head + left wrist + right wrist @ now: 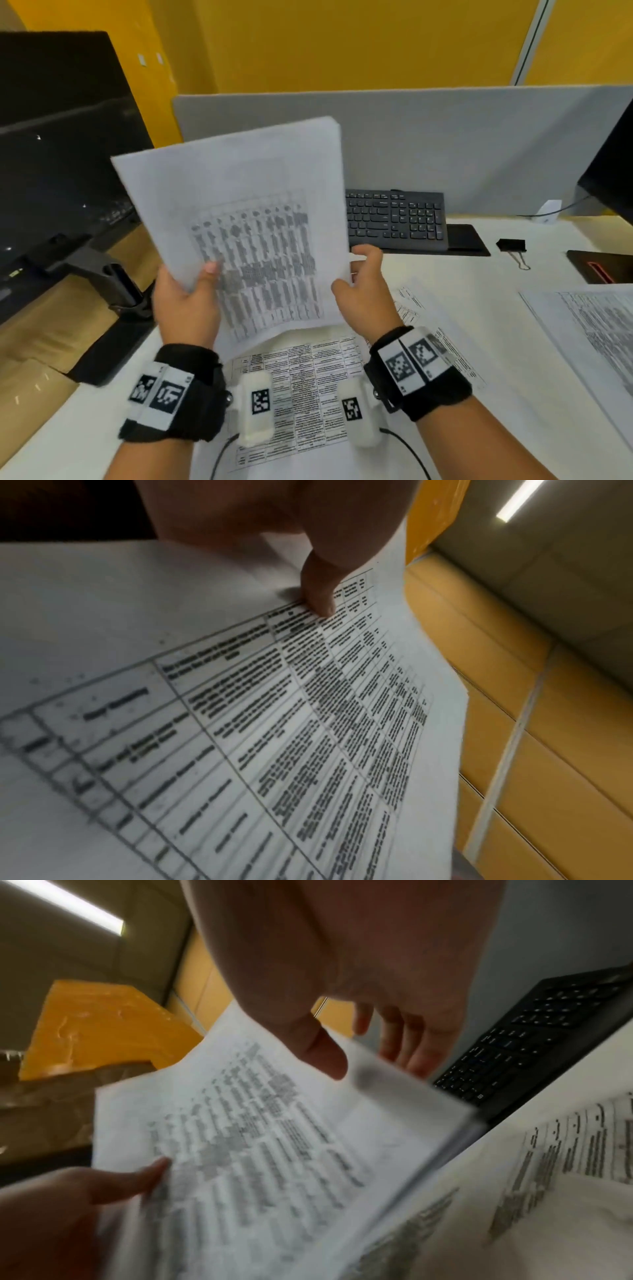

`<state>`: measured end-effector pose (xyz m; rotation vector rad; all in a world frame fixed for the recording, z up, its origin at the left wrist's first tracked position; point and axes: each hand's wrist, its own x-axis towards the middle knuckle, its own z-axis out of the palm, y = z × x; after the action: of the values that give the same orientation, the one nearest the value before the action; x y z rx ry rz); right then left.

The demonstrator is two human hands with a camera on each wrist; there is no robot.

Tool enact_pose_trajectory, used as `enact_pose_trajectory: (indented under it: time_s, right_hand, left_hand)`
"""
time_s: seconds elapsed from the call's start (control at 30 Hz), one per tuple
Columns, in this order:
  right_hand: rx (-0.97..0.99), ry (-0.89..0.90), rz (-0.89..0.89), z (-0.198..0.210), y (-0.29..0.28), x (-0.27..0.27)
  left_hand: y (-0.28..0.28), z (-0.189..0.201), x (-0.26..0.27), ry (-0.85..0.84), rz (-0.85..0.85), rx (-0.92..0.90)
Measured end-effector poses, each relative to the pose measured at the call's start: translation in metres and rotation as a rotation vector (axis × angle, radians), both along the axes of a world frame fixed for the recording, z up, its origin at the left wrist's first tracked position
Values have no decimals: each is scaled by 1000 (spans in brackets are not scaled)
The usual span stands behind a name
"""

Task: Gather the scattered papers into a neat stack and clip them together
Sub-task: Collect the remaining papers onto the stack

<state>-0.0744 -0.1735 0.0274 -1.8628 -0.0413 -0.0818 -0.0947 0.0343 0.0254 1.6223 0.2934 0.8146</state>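
My left hand (190, 294) grips a printed sheet (239, 192) at its lower left edge and holds it raised and tilted above the white desk (479, 274). Its thumb (318, 593) lies on the printed table of the sheet (240, 723). My right hand (363, 281) is at the sheet's lower right edge, thumb (318, 1053) in front and fingers behind, loosely spread with a gap to the sheet (257, 1150). More printed sheets lie flat: one under my wrists (308, 387), one beneath the right hand (411, 305), one at the right (589, 329). A black binder clip (511, 245) lies at the back right.
A black keyboard (397, 219) sits behind the held sheet, against a grey divider (445, 137). A dark monitor (61, 154) on its stand fills the left side, and another monitor (613, 171) stands at the right edge. A dark pad (469, 240) lies beside the keyboard.
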Motion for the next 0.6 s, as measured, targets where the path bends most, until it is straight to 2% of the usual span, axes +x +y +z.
enact_pose_trajectory:
  time_s: [0.03,0.1,0.17,0.3,0.37,0.43,0.53,0.6]
  right_hand:
    - [-97,30,47,0,2,5]
    - [-416,64,168,-6,9,14]
    - [-718,21,287,-13,18,19]
    - [-1034,36,664,-26,45,24]
    - [-1246,6,746,-34,51,27]
    - [-1370,-1,749,-43,60,33]
    - [-1373,43,714,-50,67,44]
    - [-1373,-1,697,-46,67,50]
  left_hand:
    - [13,2,-1,-8,44,20]
    - [38,2,-7,-9,116,34]
    - [61,-2,-14,1,170,40]
    - [101,-20,-29,62,270,31]
    - [107,-25,-31,56,276,-10]
    - [111,-26,-33,48,286,-34]
    - [115,-25,-35,45,288,-46]
    - [116,-25,-35,43,280,-64]
